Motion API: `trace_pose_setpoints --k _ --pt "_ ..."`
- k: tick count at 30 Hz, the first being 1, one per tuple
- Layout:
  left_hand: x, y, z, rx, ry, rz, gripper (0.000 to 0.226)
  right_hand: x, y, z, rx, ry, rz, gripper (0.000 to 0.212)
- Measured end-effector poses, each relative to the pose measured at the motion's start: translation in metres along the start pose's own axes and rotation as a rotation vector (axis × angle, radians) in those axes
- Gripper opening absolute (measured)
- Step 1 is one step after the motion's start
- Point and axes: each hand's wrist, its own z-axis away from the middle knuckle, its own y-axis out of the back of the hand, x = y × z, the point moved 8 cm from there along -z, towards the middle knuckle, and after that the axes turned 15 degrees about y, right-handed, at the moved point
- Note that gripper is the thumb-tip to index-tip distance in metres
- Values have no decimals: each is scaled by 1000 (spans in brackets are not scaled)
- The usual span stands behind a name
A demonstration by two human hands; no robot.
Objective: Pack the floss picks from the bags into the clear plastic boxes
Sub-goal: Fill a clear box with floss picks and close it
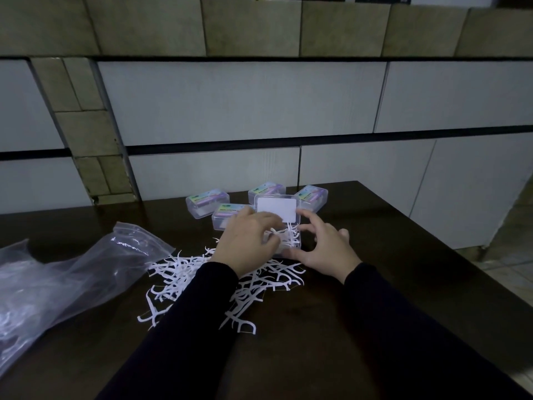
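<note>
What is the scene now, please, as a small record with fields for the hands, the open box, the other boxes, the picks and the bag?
left hand: over the open box, fingers curled on floss picks
right hand: at the box's right side, fingers spread
open box: lid up, some picks inside
closed boxes: four, behind the open box
loose picks: a pile on the dark table, partly under the arms
plastic bag: lies on the left
</note>
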Motion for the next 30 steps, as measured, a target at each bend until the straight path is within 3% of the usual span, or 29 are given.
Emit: trace_pose_setpoints --k 6,15,23,27,30 --pt "16 -23 -2 -183 -69 -44 46 -2 1 0 17 17 2 83" --pt "0 -17 -4 -69 11 -157 40 -2 0 0 12 2 5 87" --pt "-13 11 -5 -1 61 -112 28 -1 0 0 0 -7 7 86" --pt "-42 20 -6 -58 172 -67 7 -1 1 1 -1 -13 5 87" --pt "-54 18 -3 -114 228 56 7 -1 1 0 0 -13 9 87"
